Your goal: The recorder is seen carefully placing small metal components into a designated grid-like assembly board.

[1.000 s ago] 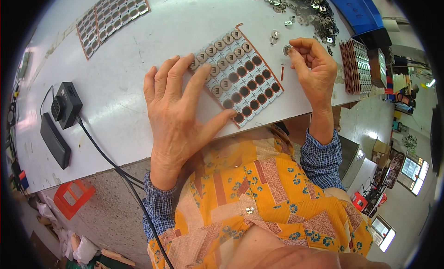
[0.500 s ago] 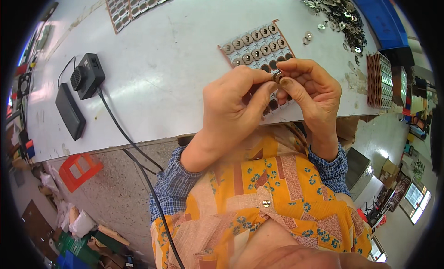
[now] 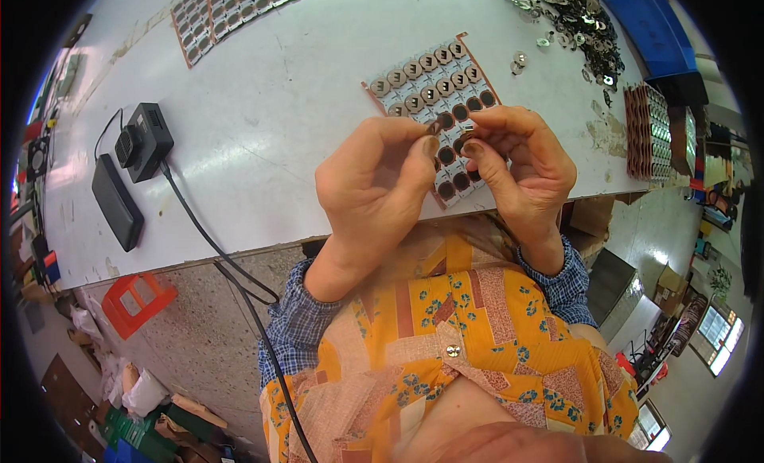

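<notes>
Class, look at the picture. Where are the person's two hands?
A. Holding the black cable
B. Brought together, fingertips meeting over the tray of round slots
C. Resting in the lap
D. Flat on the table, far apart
B: the left hand and right hand meet at the fingertips above the tray.

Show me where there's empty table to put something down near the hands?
The widest bare patch of white table lies between the black box with its cable and the brown tray of round sockets under both hands. It is crowded at the far right: loose metal parts and stacked trays.
</notes>
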Motion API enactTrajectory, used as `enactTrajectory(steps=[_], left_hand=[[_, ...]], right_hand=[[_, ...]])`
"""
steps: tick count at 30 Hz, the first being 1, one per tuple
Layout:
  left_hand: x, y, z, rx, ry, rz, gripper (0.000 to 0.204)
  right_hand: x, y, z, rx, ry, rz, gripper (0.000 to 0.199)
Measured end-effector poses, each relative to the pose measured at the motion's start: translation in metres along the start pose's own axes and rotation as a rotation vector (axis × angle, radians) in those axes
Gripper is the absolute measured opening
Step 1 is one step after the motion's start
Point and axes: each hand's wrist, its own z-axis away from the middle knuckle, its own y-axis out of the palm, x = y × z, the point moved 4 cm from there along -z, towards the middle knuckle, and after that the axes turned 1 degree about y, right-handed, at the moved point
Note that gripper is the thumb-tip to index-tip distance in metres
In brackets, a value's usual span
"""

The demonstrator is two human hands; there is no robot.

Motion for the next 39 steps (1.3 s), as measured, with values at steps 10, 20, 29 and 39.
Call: enactTrajectory(steps=[10,20,29,39], left_hand=[[-0.005,0.004,0.009,0.127,0.069,-0.003,0.015],[-0.001,0.002,0.015,0.113,-0.49,0.602,0.008],[0.001,0.004,0.019,0.112,-0.495,0.631,0.007],[-0.015,0.01,0.023,0.336,0.636,-0.548,0.023]], right_hand=[[0.016,0.004,-0.001,0.245,0.178,0.09,0.058],[0.009,0.002,0.001,0.099,0.468,-0.562,0.044],[0.021,0.005,-0.002,0.167,0.048,0.017,0.024],[-0.01,-0.017,-0.026,0.065,0.535,-0.379,0.02]])
